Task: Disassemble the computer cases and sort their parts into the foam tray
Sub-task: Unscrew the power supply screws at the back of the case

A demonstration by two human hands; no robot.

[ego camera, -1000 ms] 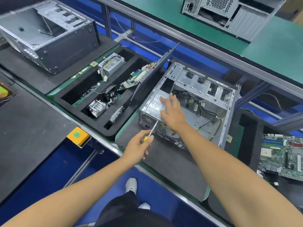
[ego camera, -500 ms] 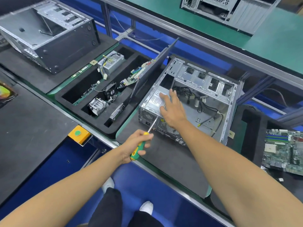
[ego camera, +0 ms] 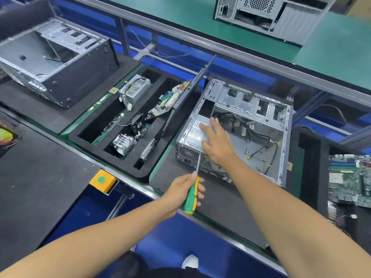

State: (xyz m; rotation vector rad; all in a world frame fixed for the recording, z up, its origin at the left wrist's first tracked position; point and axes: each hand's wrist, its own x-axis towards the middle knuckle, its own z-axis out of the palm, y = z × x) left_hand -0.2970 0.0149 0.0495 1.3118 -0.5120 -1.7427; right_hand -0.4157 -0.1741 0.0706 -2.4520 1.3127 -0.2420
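Three computer cases [ego camera: 236,133], one screwdriver [ego camera: 191,195]

open silver computer case [ego camera: 251,125] on its side beside part-filled black foam tray [ego camera: 84,135]

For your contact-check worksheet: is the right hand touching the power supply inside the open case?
Touching. The head view shows the right hand lying flat on the power supply in the open case, no gap visible.

The left hand [ego camera: 181,190] has slid back along the screwdriver [ego camera: 192,194], so its grip now leaves most of the green-and-yellow handle showing (a second ago only a sliver peeked out). The shaft tip has come up against the rear of the open computer case [ego camera: 236,135], just below the right hand [ego camera: 215,144].
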